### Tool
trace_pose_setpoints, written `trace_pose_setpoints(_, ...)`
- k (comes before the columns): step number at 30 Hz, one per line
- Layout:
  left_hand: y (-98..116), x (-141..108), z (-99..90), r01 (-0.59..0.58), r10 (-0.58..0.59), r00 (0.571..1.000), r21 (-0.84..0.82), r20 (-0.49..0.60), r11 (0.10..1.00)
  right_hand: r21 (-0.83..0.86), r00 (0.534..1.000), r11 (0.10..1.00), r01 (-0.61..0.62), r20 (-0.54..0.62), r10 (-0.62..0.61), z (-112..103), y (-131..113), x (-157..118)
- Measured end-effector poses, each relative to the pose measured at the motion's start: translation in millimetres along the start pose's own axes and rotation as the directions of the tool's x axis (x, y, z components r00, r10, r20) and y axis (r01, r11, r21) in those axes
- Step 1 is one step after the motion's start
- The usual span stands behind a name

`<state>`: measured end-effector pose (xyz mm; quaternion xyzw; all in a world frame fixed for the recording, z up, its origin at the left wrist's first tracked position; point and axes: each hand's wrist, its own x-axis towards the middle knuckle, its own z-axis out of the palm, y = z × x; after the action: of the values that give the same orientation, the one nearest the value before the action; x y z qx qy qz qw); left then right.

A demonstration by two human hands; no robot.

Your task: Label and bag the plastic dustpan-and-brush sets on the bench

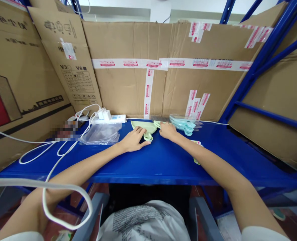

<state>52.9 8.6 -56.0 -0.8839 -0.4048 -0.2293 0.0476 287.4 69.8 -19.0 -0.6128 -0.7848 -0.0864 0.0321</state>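
A light green half-round piece [143, 126] lies on the blue table, with a small light green loop [148, 137] at its lower edge. My left hand [134, 139] rests against this piece; its fingers lie over the lower edge and its thumb stretches out apart, below the loop. Beside it, my right hand [167, 131] has its fingers closed on a second, narrower light green piece [157, 124], mostly hidden by the hand. Just right of that hand is a stack of light blue pieces [182, 123] with rounded loop ends, partly on clear plastic.
Clear plastic bags [101, 134] lie at left, beside a white power strip [118, 118] with plugs and looping white cables [63, 150]. Under my right forearm a colourful card [196, 160] partly shows. Cardboard walls [123, 87] and a blue metal frame [253, 73] surround the table [148, 167].
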Motion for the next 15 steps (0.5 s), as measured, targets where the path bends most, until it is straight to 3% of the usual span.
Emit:
trace_pose_setpoints(7,-5.0,2.3,2.2,-0.044,0.05,0.995,0.071,-0.081,0.997,-0.011,1.0,1.0,0.008,0.003,-0.008,1.2,1.5,-1.0)
trace_pose_setpoints(15,-7.0,-5.2,-1.5,-0.083,0.098,0.992,0.17,-0.083,0.982,0.0,1.0,1.0,0.012,0.004,-0.012,1.1,4.7,1.1)
